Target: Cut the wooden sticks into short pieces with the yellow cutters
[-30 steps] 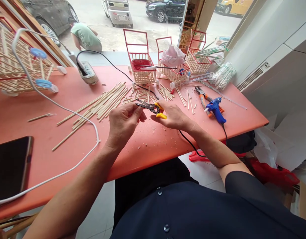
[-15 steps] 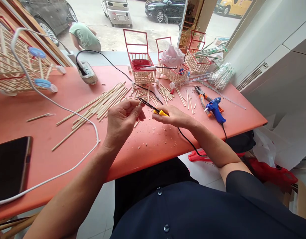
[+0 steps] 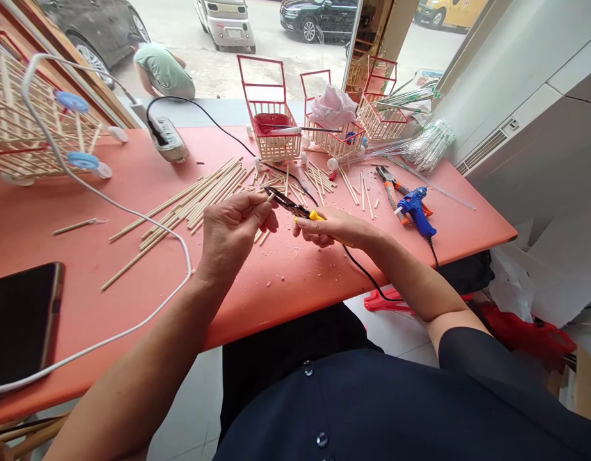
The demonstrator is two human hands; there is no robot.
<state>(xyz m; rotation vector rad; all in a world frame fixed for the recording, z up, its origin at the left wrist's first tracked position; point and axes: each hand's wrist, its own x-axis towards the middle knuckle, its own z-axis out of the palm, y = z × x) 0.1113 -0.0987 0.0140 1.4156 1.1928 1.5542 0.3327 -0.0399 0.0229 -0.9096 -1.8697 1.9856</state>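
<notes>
My left hand (image 3: 240,227) pinches a short wooden stick (image 3: 269,198) between thumb and forefinger. My right hand (image 3: 331,227) is wrapped round the yellow handles of black-jawed pliers (image 3: 289,203). Their jaw tips are at the upper end of the stick; I cannot tell whether they touch it. Long wooden sticks (image 3: 209,198) lie in a loose pile left of the hands. Shorter cut sticks (image 3: 321,179) and small chips are scattered beyond and beneath the pliers.
Small wooden carts (image 3: 278,148) with red handles stand along the back. A blue glue gun (image 3: 417,212) lies beside orange-handled pliers (image 3: 390,192) at the right. A power strip (image 3: 169,141), a white cable (image 3: 127,208) and a phone (image 3: 21,326) are on the left.
The pliers have rolled a little in my right hand, so more of their jaws' flat side shows. That hand's fingers have shifted on the handles; the left hand has barely moved.
</notes>
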